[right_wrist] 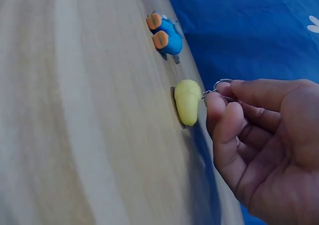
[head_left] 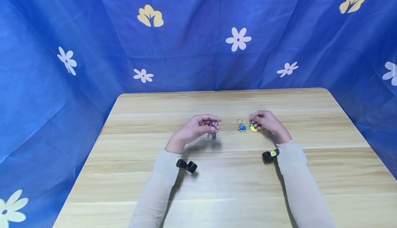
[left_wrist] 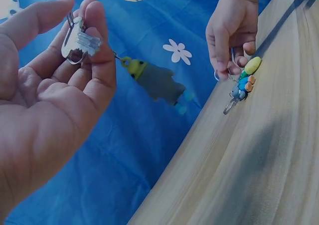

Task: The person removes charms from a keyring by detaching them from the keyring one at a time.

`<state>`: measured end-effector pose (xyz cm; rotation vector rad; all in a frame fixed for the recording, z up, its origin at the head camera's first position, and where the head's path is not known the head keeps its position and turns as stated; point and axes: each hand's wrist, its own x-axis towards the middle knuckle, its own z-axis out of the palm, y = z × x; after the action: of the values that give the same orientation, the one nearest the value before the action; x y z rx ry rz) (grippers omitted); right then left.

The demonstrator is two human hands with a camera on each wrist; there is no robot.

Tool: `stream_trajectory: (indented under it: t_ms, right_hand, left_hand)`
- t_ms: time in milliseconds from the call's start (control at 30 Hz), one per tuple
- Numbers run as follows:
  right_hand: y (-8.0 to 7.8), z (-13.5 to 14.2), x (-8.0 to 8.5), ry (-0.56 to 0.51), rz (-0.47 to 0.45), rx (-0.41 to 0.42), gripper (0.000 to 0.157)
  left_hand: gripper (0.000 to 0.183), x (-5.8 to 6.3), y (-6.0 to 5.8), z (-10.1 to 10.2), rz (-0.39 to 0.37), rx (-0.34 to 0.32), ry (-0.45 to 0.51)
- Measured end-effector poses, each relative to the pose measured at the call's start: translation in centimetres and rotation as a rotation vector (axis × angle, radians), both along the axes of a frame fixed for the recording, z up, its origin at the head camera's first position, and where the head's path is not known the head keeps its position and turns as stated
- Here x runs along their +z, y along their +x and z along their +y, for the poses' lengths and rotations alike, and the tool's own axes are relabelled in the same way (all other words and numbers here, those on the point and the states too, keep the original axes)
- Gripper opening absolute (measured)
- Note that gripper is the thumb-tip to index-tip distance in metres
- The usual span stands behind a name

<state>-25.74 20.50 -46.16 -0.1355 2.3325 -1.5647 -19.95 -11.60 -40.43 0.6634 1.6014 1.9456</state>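
My left hand [head_left: 196, 128] is raised over the table and holds keychains by their metal rings between thumb and fingers. From it hangs a grey figure keychain [left_wrist: 159, 85] with a yellow-green head and light-blue feet. A clear or silvery piece [left_wrist: 82, 43] lies against the fingers in the left wrist view. To the right, my right hand [head_left: 266, 121] pinches the metal ring [right_wrist: 222, 85] of a yellow and green keychain [right_wrist: 187, 103], whose yellow part lies low at the tabletop. Beside it rests a blue figure keychain [head_left: 242, 128] with orange feet, its ring pointing away from me.
The wood-grain table [head_left: 217, 179] has rounded far corners. Behind it hangs a blue cloth [head_left: 192, 55] with white and yellow flower prints. A black wrist camera [head_left: 187, 166] sits on the left sleeve, another [head_left: 269, 156] on the right.
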Motion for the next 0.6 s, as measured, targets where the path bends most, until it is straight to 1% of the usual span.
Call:
stream_trajectory:
  t_ms: [100, 167, 267, 333, 433, 600]
  right_hand:
    - [-0.4, -0.2, -0.3, 0.009, -0.027, -0.001, 0.030]
    - [-0.5, -0.3, -0.4, 0.014, -0.035, -0.007, 0.031]
    - [-0.4, -0.2, -0.5, 0.025, -0.013, -0.031, 0.032]
    - [0.0, -0.1, -0.5, 0.008, 0.007, -0.056, 0.033]
    - [0.8, 0.0, -0.3, -0.063, 0.027, -0.100, 0.034]
    - [2.4, -0.2, 0.2, -0.241, 0.032, -0.130, 0.036]
  left_hand:
    - [0.046, -0.1, 0.0, 0.0, 0.005, -0.010, 0.000]
    - [0.046, -0.1, 0.0, -0.1, 0.008, -0.006, -0.003]
    - [0.047, -0.1, 0.0, -0.1, -0.002, 0.005, -0.008]
    - [0.047, 0.0, 0.0, 0.0, -0.011, 0.009, -0.011]
    - [0.047, 0.0, 0.1, 0.0, -0.025, 0.006, -0.015]
    - [0.048, 0.2, 0.2, 0.3, -0.026, 0.006, -0.016]
